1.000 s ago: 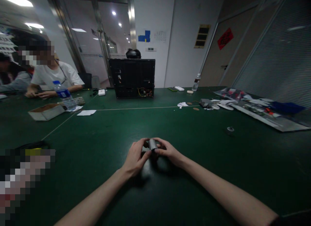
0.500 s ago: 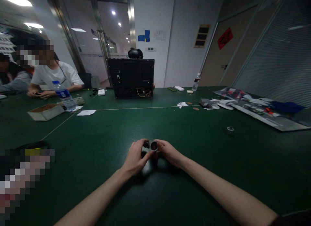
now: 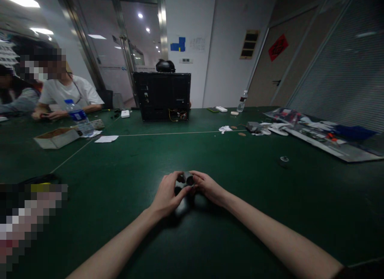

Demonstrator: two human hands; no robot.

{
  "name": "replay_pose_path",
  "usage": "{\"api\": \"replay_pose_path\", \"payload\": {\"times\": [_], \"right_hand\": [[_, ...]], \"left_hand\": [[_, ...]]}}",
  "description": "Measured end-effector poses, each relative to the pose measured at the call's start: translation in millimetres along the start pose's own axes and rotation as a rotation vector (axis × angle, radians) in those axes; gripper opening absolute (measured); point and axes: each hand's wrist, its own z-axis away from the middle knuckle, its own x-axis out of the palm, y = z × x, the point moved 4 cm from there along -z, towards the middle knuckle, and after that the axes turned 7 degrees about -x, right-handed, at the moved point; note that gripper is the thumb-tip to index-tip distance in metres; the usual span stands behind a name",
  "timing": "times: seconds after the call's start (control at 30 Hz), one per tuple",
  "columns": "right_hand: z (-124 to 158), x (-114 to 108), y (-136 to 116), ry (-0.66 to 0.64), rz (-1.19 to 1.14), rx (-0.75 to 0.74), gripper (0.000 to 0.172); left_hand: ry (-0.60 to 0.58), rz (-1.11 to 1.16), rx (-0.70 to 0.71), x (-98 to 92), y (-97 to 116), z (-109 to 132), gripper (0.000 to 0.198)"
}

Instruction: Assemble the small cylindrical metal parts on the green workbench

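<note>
Metal cylinder (image 3: 189, 177), small, grey and shiny, sits between my two hands just above the green table (image 3: 126, 171), near the middle of the view and close to me. My left hand (image 3: 166, 195) curls in from the left, its fingertips (image 3: 179, 175) on the cylinder's left end and its thumb reaching up beneath it. My right hand (image 3: 207, 187) comes in from the right, with thumb and forefinger pinching the cylinder's right side. So both grips are pressed together on this one piece. A dark part lies just under it between my thumbs; I cannot tell what that is, or whether it belongs to the cylinder. Both my forearms are bare and stretch from the bottom edge toward the middle.

Well apart to the right, a small round ring-like part (image 3: 284, 159) lies alone on the table. Farther back on the right, a long flat panel (image 3: 324, 141) carries mixed bits, with white scraps (image 3: 225, 129) near it. At the far middle stands a black box-like case (image 3: 162, 96) with wires showing at its lower edge. A clear water bottle (image 3: 242, 101) stands behind and right of it. On the left, an open cardboard box (image 3: 56, 137) lies beside a blue-capped bottle (image 3: 78, 119) and a sheet of paper (image 3: 106, 139). A person in a white shirt (image 3: 72, 93) sits at that far left side, hands resting on the table.
</note>
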Motion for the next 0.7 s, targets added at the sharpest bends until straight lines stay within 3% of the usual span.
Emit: {"api": "replay_pose_path", "payload": {"times": [0.27,0.43,0.53,0.7], "right_hand": [[1,0,-1,0.002,-0.017,-0.001,0.049],[2,2,-2,-0.003,0.01,-0.018,0.064],[4,6,-4,-0.004,0.122,-0.066,0.07],[8,14,-11,0.014,0.51,-0.188,0.066]], "left_hand": [[-0.001,0.005,-0.01,-0.1,-1,-1,0.038],[-0.034,0.08,0.06,-2.8,1,2,0.045],[-0.035,0.092,0.04,-3.0,0,2,0.045],[0.013,0.033,-0.005,0.2,-2,0,0.038]]}}
